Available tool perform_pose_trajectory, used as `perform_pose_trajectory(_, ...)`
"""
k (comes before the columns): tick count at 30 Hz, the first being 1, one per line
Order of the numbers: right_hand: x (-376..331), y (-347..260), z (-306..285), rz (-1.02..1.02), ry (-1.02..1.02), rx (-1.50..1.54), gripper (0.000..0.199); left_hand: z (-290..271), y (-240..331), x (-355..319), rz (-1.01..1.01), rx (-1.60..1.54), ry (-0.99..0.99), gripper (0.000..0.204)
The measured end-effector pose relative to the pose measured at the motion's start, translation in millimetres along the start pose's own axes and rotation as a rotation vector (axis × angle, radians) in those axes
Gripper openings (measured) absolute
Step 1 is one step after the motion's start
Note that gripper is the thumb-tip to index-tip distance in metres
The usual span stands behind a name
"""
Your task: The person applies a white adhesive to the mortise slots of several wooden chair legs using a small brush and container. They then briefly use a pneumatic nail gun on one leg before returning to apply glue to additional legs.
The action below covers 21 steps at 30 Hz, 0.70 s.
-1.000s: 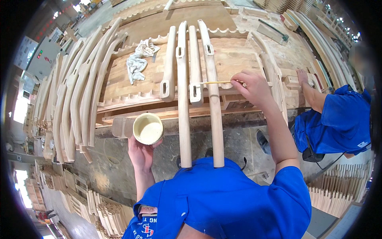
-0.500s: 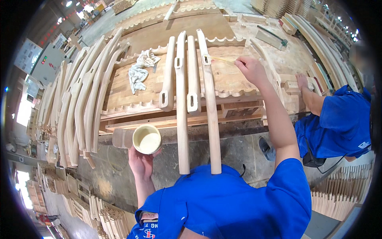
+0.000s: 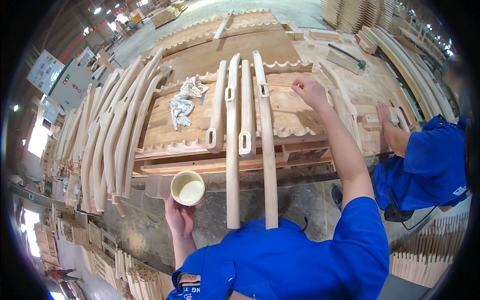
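My left hand (image 3: 181, 216) is closed around a cup (image 3: 174, 183) holding a pale cream liquid (image 3: 191, 193), in front of the bench. Pinched in my right hand (image 3: 311, 93) is a thin stick (image 3: 281, 85). The stick's far tip is at the slot in the rightmost wooden leg (image 3: 270, 170) of the group before me. Left of that leg lie a short slotted leg (image 3: 247, 110), a long one (image 3: 233, 165) and another short one (image 3: 217, 110). Pale cream residue rings the slot of the short leg nearest the middle. Both long legs reach back to my blue shirt.
A white rag (image 3: 181, 107) lies on the wooden bench (image 3: 295, 102), between scalloped rails (image 3: 300, 133). Many curved wooden legs (image 3: 107, 135) stack at the left. A hammer (image 3: 350, 56) rests farther back. At the right, a co-worker in blue (image 3: 425, 160) has a hand on a wooden piece.
The whole view has shifted, so the bench sits lower and slightly right in the picture. My right hand stays pinched on the stick at the slot, and my left keeps the cup.
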State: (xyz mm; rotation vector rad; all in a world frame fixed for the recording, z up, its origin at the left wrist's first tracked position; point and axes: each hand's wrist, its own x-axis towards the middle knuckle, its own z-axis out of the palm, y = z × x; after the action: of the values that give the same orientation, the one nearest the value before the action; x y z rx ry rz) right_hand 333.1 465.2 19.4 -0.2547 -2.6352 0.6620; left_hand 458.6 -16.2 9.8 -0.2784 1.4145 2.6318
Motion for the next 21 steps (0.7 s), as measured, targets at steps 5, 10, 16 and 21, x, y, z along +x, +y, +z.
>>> perform_pose_trajectory(5, 2.7, 4.6, 4.7, -0.008, 0.01, 0.065, 0.019, 2.4, -0.9, 2.7, -0.007, 0.023, -0.042, 0.037)
perform_pose_trajectory(10, 1.9, 2.9, 1.3, -0.029, 0.011, 0.092, 0.018, 5.0, -1.6, 3.9, -0.005, -0.009, 0.005, 0.034)
perform_pose_trajectory(16, 0.4, 4.3, -2.3, -0.015, -0.009, 0.085, 0.018, 1.1, -4.9, 6.3, -0.015, -0.012, -0.041, 0.035)
perform_pose_trajectory(21, 1.9, -0.4, -0.8, -0.048, 0.044, 0.067, 0.014, 12.1, -5.1, 5.6, -0.015, 0.055, -0.076, 0.039)
